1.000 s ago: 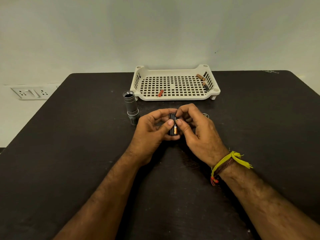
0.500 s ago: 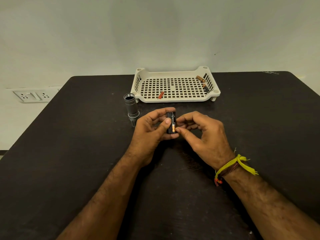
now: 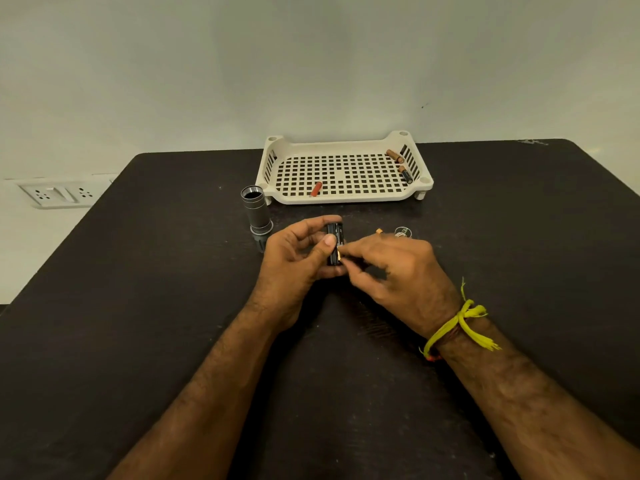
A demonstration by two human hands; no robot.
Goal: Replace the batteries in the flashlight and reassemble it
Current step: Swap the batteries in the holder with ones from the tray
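Head view: flashlight body (image 3: 257, 214) stands open-ended on desk (image 3: 138, 306), batt holder (image 3: 335, 244) out – reload underway, reassembly left. Left hand (image 3: 294, 261) grips holder, thumb across its front. Right hand (image 3: 394, 271) w/ fingertips pinching a batt at holder's side – seating it, prob. Spare batts in tray (image 3: 346, 199).
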